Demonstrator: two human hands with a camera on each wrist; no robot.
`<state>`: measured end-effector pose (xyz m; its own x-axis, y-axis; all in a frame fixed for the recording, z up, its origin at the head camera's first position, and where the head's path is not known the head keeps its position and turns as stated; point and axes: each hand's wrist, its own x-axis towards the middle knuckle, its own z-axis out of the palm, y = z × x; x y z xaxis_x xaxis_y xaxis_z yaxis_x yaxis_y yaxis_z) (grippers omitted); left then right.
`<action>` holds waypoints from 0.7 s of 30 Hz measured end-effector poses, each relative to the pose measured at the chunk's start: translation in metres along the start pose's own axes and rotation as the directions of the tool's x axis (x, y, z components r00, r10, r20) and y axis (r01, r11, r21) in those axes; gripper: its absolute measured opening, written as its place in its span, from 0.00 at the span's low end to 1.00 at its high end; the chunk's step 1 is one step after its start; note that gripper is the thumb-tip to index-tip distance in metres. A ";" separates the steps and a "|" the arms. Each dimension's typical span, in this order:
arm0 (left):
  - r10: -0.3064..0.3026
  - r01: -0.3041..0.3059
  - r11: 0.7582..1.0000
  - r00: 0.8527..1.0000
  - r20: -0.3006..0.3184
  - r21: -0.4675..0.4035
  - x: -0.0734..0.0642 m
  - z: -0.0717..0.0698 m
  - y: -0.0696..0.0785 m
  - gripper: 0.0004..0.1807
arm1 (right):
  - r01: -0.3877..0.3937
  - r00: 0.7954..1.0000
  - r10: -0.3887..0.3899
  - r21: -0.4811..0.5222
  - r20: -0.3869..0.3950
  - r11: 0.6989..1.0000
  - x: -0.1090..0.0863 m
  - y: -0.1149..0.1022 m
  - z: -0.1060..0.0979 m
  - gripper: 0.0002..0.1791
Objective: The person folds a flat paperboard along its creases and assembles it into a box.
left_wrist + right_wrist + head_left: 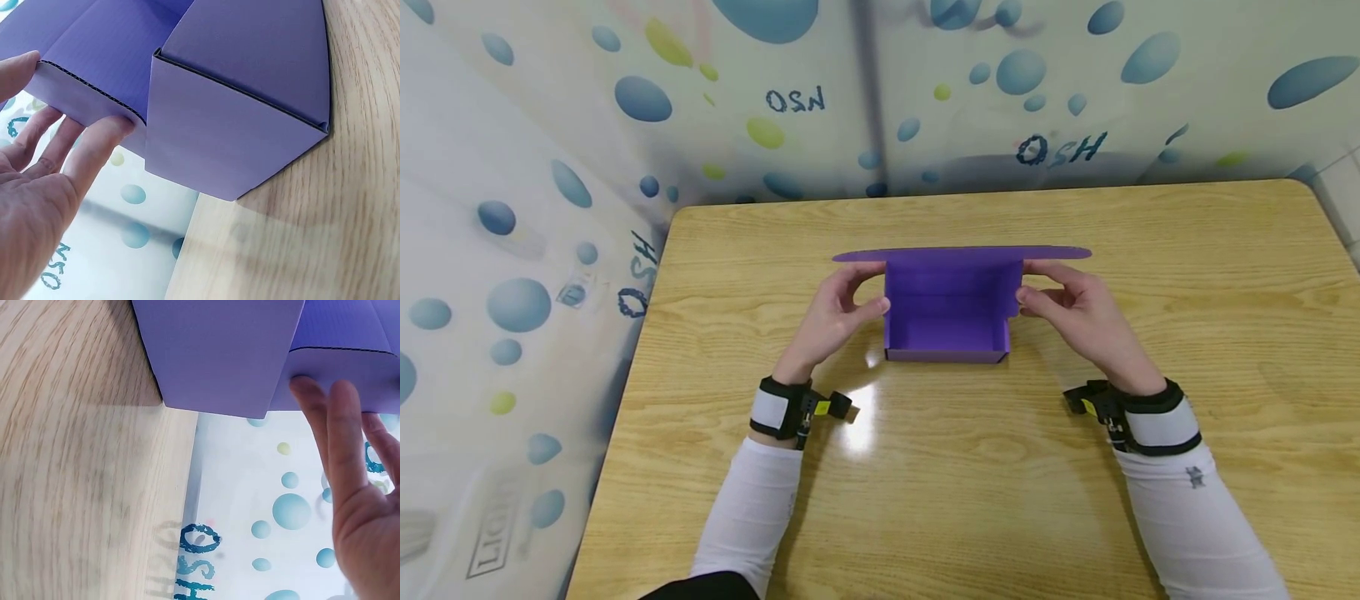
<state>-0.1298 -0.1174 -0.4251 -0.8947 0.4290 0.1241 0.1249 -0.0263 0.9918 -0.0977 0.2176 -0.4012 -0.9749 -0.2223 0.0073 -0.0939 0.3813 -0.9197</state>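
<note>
A purple cardboard box [947,321] stands on the wooden table with its lid [962,254] raised at the back. In the head view my left hand [838,312] holds the lid's left side, thumb in front and index finger farther back. The left wrist view shows the fingers of that hand [37,200] on the edge and outer face of the side flap [87,94]. My right hand [1071,308] holds the opposite side, and in the right wrist view this hand [369,519] has fingertips on the outer face of the flap [340,365]. The box's inside is bare.
The wooden table [970,483] extends around the box on all sides. Behind it and along the left hangs a white curtain [700,142] with blue and green spots and lettering. Each wrist carries a strapped camera [835,406], close above the tabletop.
</note>
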 end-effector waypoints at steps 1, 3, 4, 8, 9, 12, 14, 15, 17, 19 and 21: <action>-0.005 0.005 1.000 1.000 0.001 -0.003 0.000 0.000 0.000 0.25 | 0.000 1.000 0.000 -0.002 0.000 1.000 0.000 0.000 0.000 0.26; -0.015 0.015 1.000 1.000 0.000 -0.010 0.000 0.001 0.000 0.25 | 0.005 1.000 -0.005 -0.009 -0.001 1.000 0.000 0.001 0.000 0.26; -0.019 0.019 1.000 1.000 -0.002 -0.013 0.000 0.001 0.000 0.26 | 0.008 1.000 -0.008 -0.012 -0.001 1.000 0.000 0.001 0.000 0.26; -0.032 0.031 0.999 0.999 -0.012 -0.025 0.000 0.002 0.001 0.26 | 0.014 1.000 -0.015 -0.022 -0.003 1.000 0.000 0.001 0.001 0.25; -0.037 0.036 0.999 0.999 -0.015 -0.027 0.000 0.003 0.001 0.26 | 0.013 1.000 -0.013 -0.026 -0.003 1.000 -0.001 0.001 0.001 0.25; -0.053 0.052 0.998 0.998 -0.021 -0.036 0.000 0.004 0.001 0.26 | 0.010 1.000 -0.010 -0.028 -0.004 1.000 -0.001 0.001 0.001 0.26; -0.062 0.061 0.997 0.998 -0.021 -0.049 0.000 0.004 0.001 0.27 | 0.004 1.000 -0.005 -0.034 -0.002 0.999 -0.001 0.000 0.001 0.26; -0.065 0.064 0.996 0.998 -0.019 -0.057 0.000 0.004 0.001 0.27 | 0.001 1.000 -0.001 -0.037 0.000 0.999 -0.001 0.000 0.001 0.26; -0.064 0.063 0.996 0.998 -0.012 -0.070 0.000 0.004 0.001 0.27 | -0.009 1.000 0.010 -0.040 0.005 0.999 -0.001 0.000 0.001 0.27; -0.053 0.052 0.995 0.999 -0.004 -0.081 0.000 0.004 0.001 0.26 | -0.021 1.000 0.021 -0.036 0.015 0.999 -0.001 0.000 0.000 0.26; -0.029 0.030 0.995 1.000 0.008 -0.091 0.002 0.004 0.000 0.25 | -0.018 1.000 0.018 -0.026 0.024 1.000 -0.001 0.000 -0.001 0.25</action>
<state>-0.1294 -0.1131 -0.4245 -0.8947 0.4365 0.0946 0.0583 -0.0959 0.9937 -0.0973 0.2186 -0.4012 -0.9713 -0.2370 -0.0191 -0.0817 0.4082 -0.9092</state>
